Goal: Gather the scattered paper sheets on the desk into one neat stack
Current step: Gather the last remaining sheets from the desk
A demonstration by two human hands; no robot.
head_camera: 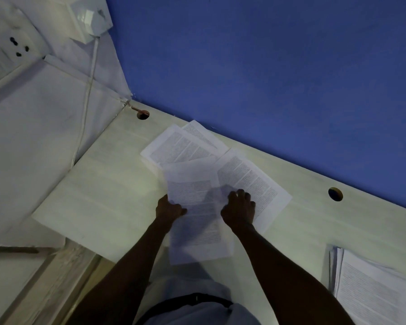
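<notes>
A: Head view. Left hand (170, 208) pinching the left edge of the nearest printed sheet (197, 214), which juts past the desk's (99, 193) front edge. Right hand (239, 208) pressing curled fingers (244, 194) on the overlapping sheet (253, 181), gripping nothing.

B: Remaining sheets?

A: Two more sheets (181, 146) fanned toward the back edge; separate paper pile (370, 287) at the right front corner.

B: Risks?

A: Likely sliding off the front edge. Possibly creasing under uneven pressure.
</notes>
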